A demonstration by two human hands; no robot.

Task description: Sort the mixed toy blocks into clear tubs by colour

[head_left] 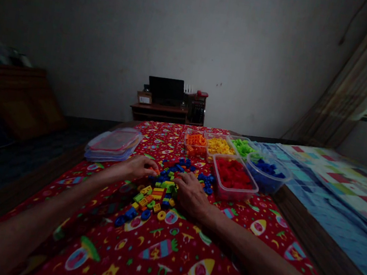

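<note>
A mixed pile of plastic building blocks in blue, green, yellow, orange and red lies on the patterned red tablecloth. At the pile's left edge is my left hand, its fingers pinched on a small orange block. My right hand reaches over the right side of the pile with its fingers curled down among the pieces. What those fingertips hold is hidden and too small to make out. Loose blue wheel-like pieces and a yellow ring lie on the near side.
Right of the pile stand clear tubs of sorted blocks: a red tub, blue tub, green tub, yellow tub and orange tub. Stacked lids lie at left. A bed adjoins the table's right side.
</note>
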